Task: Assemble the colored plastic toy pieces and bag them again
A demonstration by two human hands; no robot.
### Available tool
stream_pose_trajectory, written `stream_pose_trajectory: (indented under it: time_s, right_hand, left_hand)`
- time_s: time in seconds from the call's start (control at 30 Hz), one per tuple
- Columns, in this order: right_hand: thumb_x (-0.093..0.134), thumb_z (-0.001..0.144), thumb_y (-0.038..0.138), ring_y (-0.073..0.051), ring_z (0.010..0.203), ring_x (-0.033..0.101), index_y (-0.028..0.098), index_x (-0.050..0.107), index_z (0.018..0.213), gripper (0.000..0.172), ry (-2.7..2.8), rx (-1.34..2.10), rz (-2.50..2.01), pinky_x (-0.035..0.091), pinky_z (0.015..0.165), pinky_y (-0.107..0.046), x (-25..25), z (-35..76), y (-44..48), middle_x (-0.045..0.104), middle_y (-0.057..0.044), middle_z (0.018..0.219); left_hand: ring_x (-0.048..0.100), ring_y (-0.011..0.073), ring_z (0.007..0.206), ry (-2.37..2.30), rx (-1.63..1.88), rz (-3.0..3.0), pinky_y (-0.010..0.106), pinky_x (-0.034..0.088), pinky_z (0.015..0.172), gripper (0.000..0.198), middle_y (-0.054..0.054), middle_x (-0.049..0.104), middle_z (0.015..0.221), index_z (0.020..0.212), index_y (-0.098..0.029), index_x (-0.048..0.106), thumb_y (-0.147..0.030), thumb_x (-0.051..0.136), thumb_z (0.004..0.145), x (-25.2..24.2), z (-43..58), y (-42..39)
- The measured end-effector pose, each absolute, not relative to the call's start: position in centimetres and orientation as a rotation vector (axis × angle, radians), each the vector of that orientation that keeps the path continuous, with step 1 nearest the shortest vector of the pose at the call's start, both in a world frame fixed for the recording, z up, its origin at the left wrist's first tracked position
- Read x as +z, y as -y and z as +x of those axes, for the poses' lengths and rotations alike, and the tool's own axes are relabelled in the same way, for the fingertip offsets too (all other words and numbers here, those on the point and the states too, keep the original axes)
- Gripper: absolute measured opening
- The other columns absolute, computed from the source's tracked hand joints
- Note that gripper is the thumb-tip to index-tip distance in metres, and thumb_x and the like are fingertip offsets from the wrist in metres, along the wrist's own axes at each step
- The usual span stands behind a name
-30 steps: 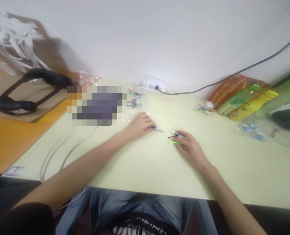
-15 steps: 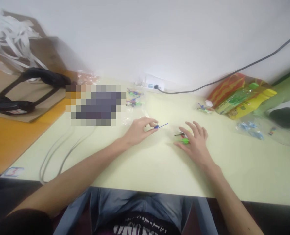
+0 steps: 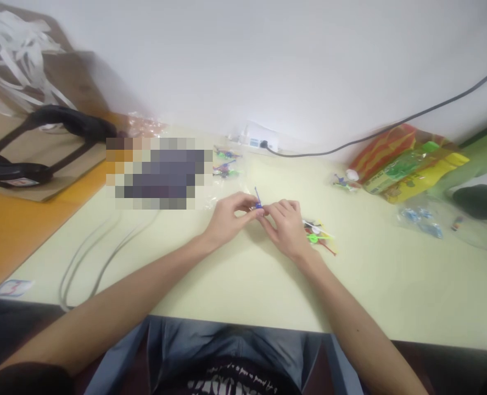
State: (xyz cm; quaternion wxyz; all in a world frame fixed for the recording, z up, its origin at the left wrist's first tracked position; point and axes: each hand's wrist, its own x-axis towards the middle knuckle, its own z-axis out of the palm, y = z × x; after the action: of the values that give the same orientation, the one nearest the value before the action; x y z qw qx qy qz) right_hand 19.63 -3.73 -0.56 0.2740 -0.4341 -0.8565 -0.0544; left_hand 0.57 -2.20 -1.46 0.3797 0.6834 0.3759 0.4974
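Head, R hand (image 3: 285, 227) moved, at blue pc (image 3: 258, 205)

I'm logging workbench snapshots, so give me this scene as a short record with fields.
Surface: pale yellow table
Left hand: fingers pinching a small blue piece, its thin stem pointing up
Right hand: fingers meeting the left's at that piece; own grip unclear
Beside right hand: loose pile of small pieces, including green, white, yellow and red
Table back: more small coloured pieces; white power strip with a black plug
Back right: yellow packaging
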Motion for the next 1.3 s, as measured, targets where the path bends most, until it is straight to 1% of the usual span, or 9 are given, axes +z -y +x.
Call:
stream_pose_trajectory:
  time_s: [0.13,0.27,0.4,0.6,0.8,1.1,1.3]
  right_hand:
    - [0.044,0.103,0.021,-0.022,0.084,0.055,0.020,0.061,0.099,0.017,2.283,-0.184,-1.138,0.035,0.085,-0.039,-0.8,20.1,4.6,0.067,-0.005,0.082]
    - [0.045,0.101,0.020,-0.022,0.080,0.052,0.021,0.059,0.089,0.018,2.312,-0.252,-1.153,0.033,0.081,-0.039,-1.1,20.2,4.8,0.064,-0.004,0.075]
    - [0.045,0.100,0.020,-0.021,0.076,0.050,0.022,0.054,0.079,0.022,2.313,-0.278,-1.183,0.031,0.079,-0.039,-1.1,19.8,4.8,0.063,-0.004,0.071]
    - [0.046,0.098,0.020,-0.019,0.069,0.051,0.022,0.048,0.073,0.026,2.254,-0.190,-1.240,0.030,0.076,-0.038,-0.8,19.4,5.1,0.060,-0.002,0.066]
    - [0.045,0.097,0.020,-0.018,0.066,0.049,0.022,0.046,0.070,0.028,2.197,-0.153,-1.265,0.030,0.074,-0.037,-0.7,19.1,5.2,0.059,-0.001,0.064]
    - [0.046,0.096,0.020,-0.018,0.066,0.049,0.022,0.045,0.069,0.027,2.213,-0.150,-1.254,0.029,0.074,-0.037,-0.8,19.3,5.2,0.057,-0.001,0.063]
    - [0.045,0.097,0.021,-0.018,0.065,0.048,0.022,0.045,0.069,0.028,2.216,-0.161,-1.258,0.029,0.074,-0.037,-0.7,19.3,5.2,0.057,-0.001,0.062]
  left_hand:
    - [0.070,0.0163,0.083,-0.967,1.162,1.899,0.029,0.057,0.080,0.024,0.004,0.074,0.091,0.097,-0.018,0.068,-0.040,0.071,0.090,-1.3,0.7,2.6]
    - [0.067,0.0140,0.077,-0.956,1.114,2.003,0.026,0.053,0.075,0.018,0.002,0.072,0.084,0.090,-0.017,0.068,-0.035,0.068,0.092,-1.0,0.6,2.8]
    - [0.066,0.0142,0.077,-0.938,1.117,2.007,0.027,0.053,0.075,0.018,0.002,0.073,0.087,0.093,-0.017,0.069,-0.035,0.067,0.093,-0.8,0.5,2.7]
    - [0.069,0.0148,0.079,-0.930,1.116,1.973,0.026,0.055,0.077,0.017,0.002,0.075,0.089,0.099,-0.018,0.072,-0.033,0.068,0.092,-0.8,0.6,2.7]
    - [0.069,0.0152,0.079,-0.931,1.128,1.972,0.028,0.056,0.077,0.018,0.003,0.075,0.089,0.096,-0.018,0.072,-0.035,0.068,0.092,-0.8,0.7,2.7]
    - [0.068,0.0139,0.074,-0.963,1.144,1.976,0.026,0.056,0.072,0.019,0.002,0.074,0.084,0.091,-0.017,0.070,-0.036,0.069,0.091,-0.8,0.8,2.8]
    - [0.066,0.0129,0.073,-0.977,1.160,1.991,0.025,0.055,0.071,0.016,0.001,0.072,0.082,0.089,-0.017,0.068,-0.033,0.070,0.090,-0.8,0.9,2.8]
